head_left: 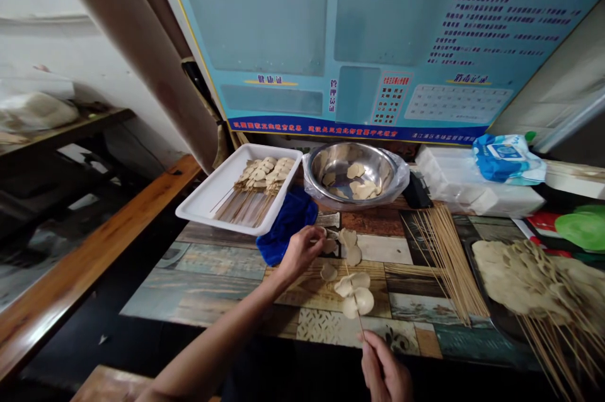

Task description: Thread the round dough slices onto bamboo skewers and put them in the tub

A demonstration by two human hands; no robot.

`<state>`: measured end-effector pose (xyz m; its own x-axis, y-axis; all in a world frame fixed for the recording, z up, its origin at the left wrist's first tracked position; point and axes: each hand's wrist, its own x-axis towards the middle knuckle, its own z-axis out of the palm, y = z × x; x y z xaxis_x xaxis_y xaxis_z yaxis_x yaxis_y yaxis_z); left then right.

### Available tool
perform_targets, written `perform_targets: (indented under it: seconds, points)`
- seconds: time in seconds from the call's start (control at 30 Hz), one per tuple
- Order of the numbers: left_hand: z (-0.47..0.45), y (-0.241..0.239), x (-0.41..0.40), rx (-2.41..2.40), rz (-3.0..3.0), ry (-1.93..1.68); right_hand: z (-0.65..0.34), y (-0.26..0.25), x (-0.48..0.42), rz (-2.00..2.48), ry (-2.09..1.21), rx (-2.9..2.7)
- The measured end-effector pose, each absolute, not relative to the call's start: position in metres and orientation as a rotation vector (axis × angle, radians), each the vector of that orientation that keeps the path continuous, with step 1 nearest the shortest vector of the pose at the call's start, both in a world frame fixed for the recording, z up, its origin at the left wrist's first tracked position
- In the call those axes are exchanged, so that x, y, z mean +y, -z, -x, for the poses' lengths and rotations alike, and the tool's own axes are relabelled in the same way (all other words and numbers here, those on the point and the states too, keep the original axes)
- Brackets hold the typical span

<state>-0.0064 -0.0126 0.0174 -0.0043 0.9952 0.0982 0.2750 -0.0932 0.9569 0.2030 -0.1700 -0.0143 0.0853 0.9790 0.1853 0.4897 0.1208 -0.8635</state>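
Observation:
My right hand [385, 367], at the near edge of the table, grips the lower end of a thin bamboo skewer [360, 324]. Several thin, pale, round slices [354, 295] are threaded on that skewer, which points away from me. Farther forward, my left hand [305, 252] has its fingers pinched together at a pale slice [329, 244], partly hidden by the fingertips. More loose slices lie on the tabletop: one slice [328, 272] beside the skewer, and a few overlapping slices [350, 246] beyond its tip.
A white tray [193, 203] holds finished-looking skewers; a blue cloth [283, 225] lies beside it. Some slices sit in a steel bowl [326, 153]. Bare bamboo skewers [449, 263] are on the right, near a dark tray with loaded skewers [534, 276]. Behind stands a blue notice board [274, 11].

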Motion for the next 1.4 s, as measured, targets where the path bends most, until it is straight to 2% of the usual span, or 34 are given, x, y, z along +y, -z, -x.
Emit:
perform_targets:
  seconds: [0.1, 0.23, 0.63, 1.07, 1.4]
  points:
    - [0.000, -0.024, -0.023, 1.108, -0.884, -1.097, -0.199, 0.012, -0.169, 1.458, -0.869, -1.485]
    - [-0.008, -0.031, -0.033, 0.955, -0.610, -1.095, -0.195, 0.009, -0.168, 1.441, -0.951, -1.438]
    - [-0.012, -0.043, -0.043, 0.962, -0.791, -1.123, -0.193, 0.007, -0.166, 1.468, -0.998, -1.416]
    - [-0.018, -0.043, -0.046, 0.829, -0.462, -1.009, -0.196, 0.008, -0.167, 1.468, -0.954, -1.451]
    - [-0.024, -0.038, -0.052, 0.940, -0.704, -1.184, -0.187, 0.007, -0.165, 1.489, -0.887, -1.421]
